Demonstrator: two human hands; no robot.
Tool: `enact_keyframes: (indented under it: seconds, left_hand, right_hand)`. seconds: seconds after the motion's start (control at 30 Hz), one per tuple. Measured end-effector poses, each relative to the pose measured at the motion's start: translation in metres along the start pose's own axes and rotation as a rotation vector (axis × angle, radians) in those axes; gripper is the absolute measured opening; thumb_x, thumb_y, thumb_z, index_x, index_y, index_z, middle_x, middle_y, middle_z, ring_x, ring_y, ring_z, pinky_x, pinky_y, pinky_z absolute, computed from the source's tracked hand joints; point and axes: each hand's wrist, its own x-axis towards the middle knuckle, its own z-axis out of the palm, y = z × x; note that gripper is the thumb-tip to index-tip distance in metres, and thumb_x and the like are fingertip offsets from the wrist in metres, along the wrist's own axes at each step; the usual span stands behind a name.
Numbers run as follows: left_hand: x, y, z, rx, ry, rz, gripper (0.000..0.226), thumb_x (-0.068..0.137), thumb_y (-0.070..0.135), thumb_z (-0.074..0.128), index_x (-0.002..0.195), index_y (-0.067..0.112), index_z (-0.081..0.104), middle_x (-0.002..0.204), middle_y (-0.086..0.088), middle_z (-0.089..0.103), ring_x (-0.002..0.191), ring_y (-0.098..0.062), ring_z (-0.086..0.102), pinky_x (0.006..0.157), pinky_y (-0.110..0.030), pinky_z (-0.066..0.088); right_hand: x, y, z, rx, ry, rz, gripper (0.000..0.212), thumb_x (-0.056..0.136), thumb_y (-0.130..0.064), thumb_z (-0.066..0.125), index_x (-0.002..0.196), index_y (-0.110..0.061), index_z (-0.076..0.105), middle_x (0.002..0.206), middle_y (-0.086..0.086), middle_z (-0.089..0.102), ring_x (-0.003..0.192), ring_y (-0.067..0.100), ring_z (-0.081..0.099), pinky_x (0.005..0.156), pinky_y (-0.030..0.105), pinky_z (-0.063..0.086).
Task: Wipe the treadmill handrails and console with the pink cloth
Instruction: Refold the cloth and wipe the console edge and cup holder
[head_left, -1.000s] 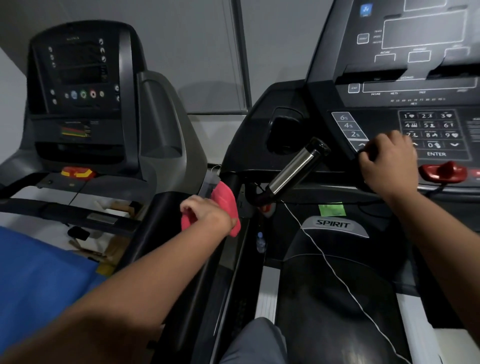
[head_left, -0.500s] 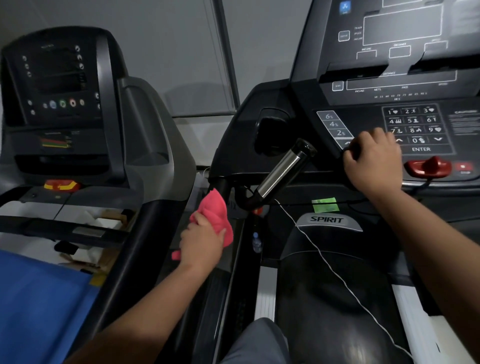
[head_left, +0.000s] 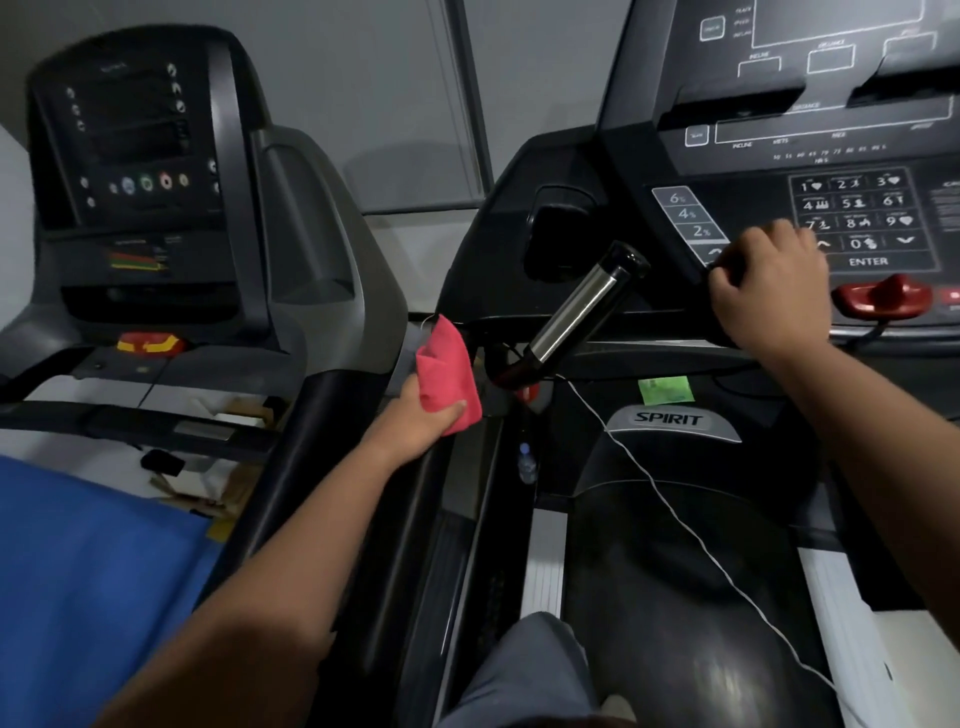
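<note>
left hand (head_left: 415, 423) holds pink cloth (head_left: 448, 375), thumb across its lower edge, fingers underneath, cloth bunched and sticking up from the grip, at top of the left handrail (head_left: 374, 519) just beside the base of the chrome pulse bar (head_left: 574, 310); right hand (head_left: 769, 291) curled over front edge of the console (head_left: 779, 130) below the keypad (head_left: 857, 218), what it closes on is hidden, red safety key (head_left: 883, 299) just right of it; thin white cord (head_left: 691, 530) runs down over the black motor cover (head_left: 675, 467); second treadmill (head_left: 156, 208) stands to the left
</note>
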Motion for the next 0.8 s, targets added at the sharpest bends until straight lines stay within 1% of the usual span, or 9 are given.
enact_keyframes:
  seconds: [0.07, 0.13, 0.23, 0.33, 0.47, 0.57, 0.67, 0.73, 0.8]
  left_hand:
    - [-0.024, -0.011, 0.003, 0.069, -0.011, -0.014, 0.1, 0.072, 0.063, 0.057, 0.151, 0.03, 0.005, 0.143, -0.011, 0.042, 0.124, -0.028, 0.05, 0.104, -0.039, 0.04]
    - [-0.053, -0.019, 0.013, 0.214, 0.022, -0.013, 0.099, 0.08, 0.058, 0.058, 0.152, 0.028, -0.003, 0.144, -0.015, 0.036, 0.123, -0.033, 0.048, 0.101, -0.039, 0.041]
    - [-0.096, -0.018, 0.031, 0.542, 0.156, -0.016, 0.094, 0.088, 0.052, 0.054, 0.152, 0.019, -0.008, 0.142, -0.015, 0.032, 0.12, -0.033, 0.046, 0.094, -0.04, 0.042]
    - [-0.092, -0.016, 0.035, 0.676, 0.232, -0.033, 0.095, 0.088, 0.054, 0.052, 0.151, 0.011, -0.004, 0.14, -0.015, 0.036, 0.12, -0.031, 0.047, 0.094, -0.039, 0.043]
    - [-0.055, 0.007, 0.031, 0.647, 0.243, -0.081, 0.084, 0.091, 0.054, 0.049, 0.145, 0.0, 0.015, 0.135, -0.02, 0.045, 0.119, -0.033, 0.05, 0.094, -0.038, 0.042]
    - [-0.027, 0.023, 0.026, 0.554, 0.252, -0.12, 0.076, 0.092, 0.056, 0.045, 0.136, -0.004, 0.029, 0.132, -0.022, 0.049, 0.117, -0.037, 0.052, 0.091, -0.039, 0.043]
    - [0.001, 0.038, 0.021, 0.52, 0.245, -0.149, 0.072, 0.093, 0.058, 0.041, 0.13, -0.003, 0.034, 0.129, -0.021, 0.052, 0.117, -0.038, 0.052, 0.092, -0.04, 0.043]
    - [0.018, 0.048, 0.018, 0.508, 0.237, -0.172, 0.071, 0.093, 0.059, 0.04, 0.131, -0.002, 0.034, 0.128, -0.021, 0.054, 0.118, -0.038, 0.052, 0.093, -0.041, 0.043]
    - [0.029, 0.054, 0.017, 0.5, 0.251, -0.183, 0.072, 0.092, 0.059, 0.04, 0.131, -0.001, 0.035, 0.124, -0.02, 0.057, 0.115, -0.037, 0.055, 0.092, -0.04, 0.044]
  right_hand:
    - [0.0, -0.001, -0.001, 0.003, -0.007, 0.007, 0.048, 0.08, -0.034, 0.037, 0.103, 0.004, 0.055, 0.108, 0.025, 0.049, 0.104, 0.04, 0.042, 0.09, 0.047, 0.034]
    - [0.0, -0.001, -0.001, 0.005, -0.01, 0.011, 0.048, 0.08, -0.034, 0.037, 0.103, 0.004, 0.055, 0.107, 0.025, 0.049, 0.104, 0.04, 0.042, 0.09, 0.047, 0.034]
    - [0.0, -0.001, -0.001, 0.005, -0.002, -0.003, 0.043, 0.082, -0.031, 0.04, 0.103, 0.004, 0.056, 0.106, 0.025, 0.05, 0.103, 0.04, 0.043, 0.089, 0.048, 0.034]
    - [0.0, -0.001, -0.001, 0.017, -0.007, -0.034, 0.043, 0.081, -0.031, 0.041, 0.109, -0.002, 0.057, 0.108, 0.022, 0.053, 0.105, 0.038, 0.045, 0.089, 0.047, 0.035]
    - [-0.002, 0.0, 0.002, 0.018, -0.038, -0.183, 0.056, 0.078, -0.042, 0.036, 0.117, -0.009, 0.058, 0.116, 0.015, 0.057, 0.114, 0.033, 0.047, 0.092, 0.046, 0.037]
    - [-0.002, 0.003, 0.006, -0.004, -0.118, -0.252, 0.063, 0.075, -0.047, 0.039, 0.127, -0.014, 0.054, 0.127, 0.007, 0.053, 0.128, 0.027, 0.042, 0.104, 0.045, 0.032]
    - [0.0, 0.006, 0.009, -0.014, -0.193, -0.247, 0.068, 0.074, -0.042, 0.049, 0.137, -0.017, 0.045, 0.141, 0.002, 0.042, 0.139, 0.024, 0.031, 0.114, 0.046, 0.02]
    - [0.002, 0.006, 0.011, -0.026, -0.231, -0.23, 0.067, 0.079, -0.037, 0.056, 0.14, -0.019, 0.04, 0.145, 0.0, 0.037, 0.142, 0.021, 0.025, 0.117, 0.044, 0.015]
    - [0.003, 0.006, 0.012, -0.02, -0.233, -0.213, 0.066, 0.079, -0.034, 0.061, 0.14, -0.02, 0.04, 0.146, -0.002, 0.036, 0.142, 0.02, 0.025, 0.117, 0.042, 0.014]
